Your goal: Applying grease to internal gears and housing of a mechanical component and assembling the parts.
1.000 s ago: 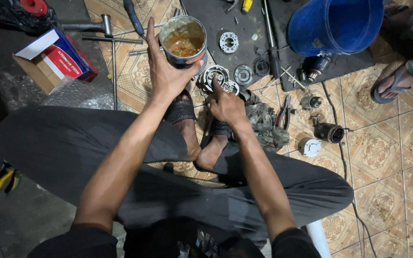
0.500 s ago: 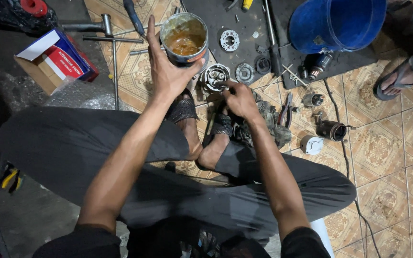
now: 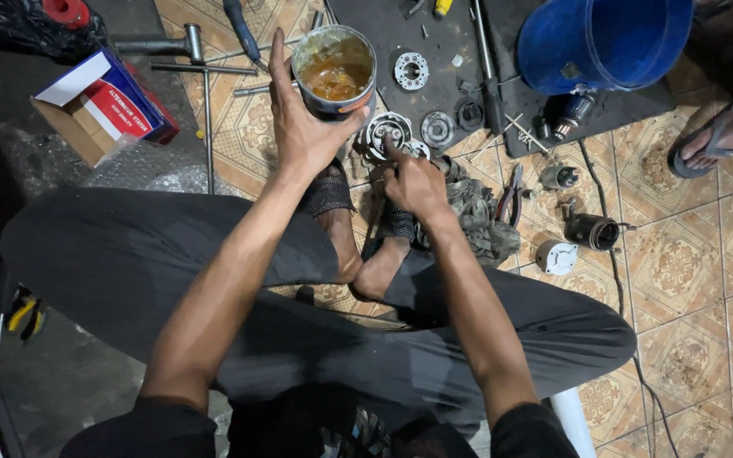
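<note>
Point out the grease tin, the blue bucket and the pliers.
grease tin (image 3: 333, 72): head view, on the amber grease inside.
blue bucket (image 3: 604, 38): head view, on its inner wall.
pliers (image 3: 511, 191): head view, on the handles.

at centre top, left hand (image 3: 303, 127) wrapped around the grease tin (image 3: 333, 69), touching it. right hand (image 3: 413, 180) at four o'clock of the tin, fingertip on the round toothed part (image 3: 386, 131). bucket (image 3: 600, 38) at three o'clock of the tin, well apart. cardboard box (image 3: 99, 106) at nine o'clock. pliers (image 3: 509, 193) at three o'clock of the right hand, near.
</note>
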